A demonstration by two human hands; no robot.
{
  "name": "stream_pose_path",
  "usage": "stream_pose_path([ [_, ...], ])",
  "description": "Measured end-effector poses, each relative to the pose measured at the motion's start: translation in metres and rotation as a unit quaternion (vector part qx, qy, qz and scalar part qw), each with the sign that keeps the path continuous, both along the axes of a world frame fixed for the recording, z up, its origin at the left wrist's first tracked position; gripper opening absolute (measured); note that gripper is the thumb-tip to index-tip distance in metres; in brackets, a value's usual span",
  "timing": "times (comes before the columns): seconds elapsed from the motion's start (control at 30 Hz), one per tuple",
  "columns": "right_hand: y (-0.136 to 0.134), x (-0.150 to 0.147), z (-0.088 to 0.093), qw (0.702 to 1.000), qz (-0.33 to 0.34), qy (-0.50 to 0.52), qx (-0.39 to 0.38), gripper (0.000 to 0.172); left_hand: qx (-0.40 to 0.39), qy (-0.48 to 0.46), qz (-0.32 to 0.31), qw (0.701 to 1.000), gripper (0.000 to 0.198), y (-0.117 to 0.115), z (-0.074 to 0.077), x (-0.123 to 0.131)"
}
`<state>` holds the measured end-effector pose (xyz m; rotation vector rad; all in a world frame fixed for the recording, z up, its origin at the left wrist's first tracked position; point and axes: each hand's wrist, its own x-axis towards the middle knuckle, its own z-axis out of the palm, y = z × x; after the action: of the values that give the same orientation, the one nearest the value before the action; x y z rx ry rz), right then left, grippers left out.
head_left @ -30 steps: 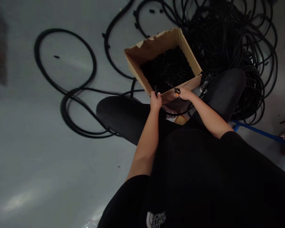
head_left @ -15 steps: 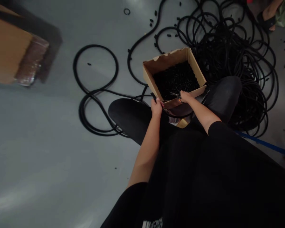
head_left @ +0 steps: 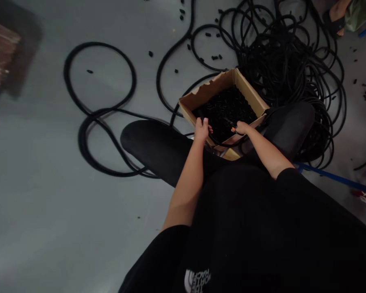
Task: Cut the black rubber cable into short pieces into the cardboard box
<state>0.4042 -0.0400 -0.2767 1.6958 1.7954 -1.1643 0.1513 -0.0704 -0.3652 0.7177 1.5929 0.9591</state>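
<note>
Black curved tubing [head_left: 222, 144] tight in left hand [head_left: 201, 130], orange-marked scissors [head_left: 233, 129] tight in right hand [head_left: 242, 127]

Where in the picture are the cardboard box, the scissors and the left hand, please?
Cardboard box [head_left: 250, 93], head view: inner face of its right wall.
Scissors [head_left: 233, 130], head view: orange part of the handle.
Left hand [head_left: 201, 130], head view: middle of the hand.

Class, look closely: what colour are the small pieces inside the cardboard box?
The small pieces are black; the head view shows them best.
</note>
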Motion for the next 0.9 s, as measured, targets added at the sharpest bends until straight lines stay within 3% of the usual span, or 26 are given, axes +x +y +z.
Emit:
stream_pose_path([
  [0.2, 0.017, 0.018, 0.034, 0.996, -0.035, 0.069, 0.054, 0.037, 0.02, -0.056, -0.057, 0.997, 0.067, -0.006, 0.01, 0.014],
  [0.37, 0.017, 0.039, 0.076, 0.993, 0.035, 0.087, 0.066, 0.033, 0.007, -0.157, -0.083, 0.984, 0.053, -0.019, 0.03, 0.024],
  [0.47, 0.015, 0.047, 0.09, 0.994, 0.087, 0.045, 0.049, 0.034, 0.023, -0.146, -0.089, 0.985, 0.048, -0.031, 0.034, 0.029],
  [0.63, 0.02, 0.041, 0.081, 0.997, 0.071, 0.038, -0.005, 0.04, 0.011, -0.103, -0.069, 0.992, 0.056, -0.041, 0.024, 0.039],
  [0.9, 0.034, 0.022, 0.05, 0.995, 0.077, 0.019, -0.06, 0.044, -0.047, -0.079, -0.048, 0.995, 0.058, -0.028, -0.001, 0.039],
])
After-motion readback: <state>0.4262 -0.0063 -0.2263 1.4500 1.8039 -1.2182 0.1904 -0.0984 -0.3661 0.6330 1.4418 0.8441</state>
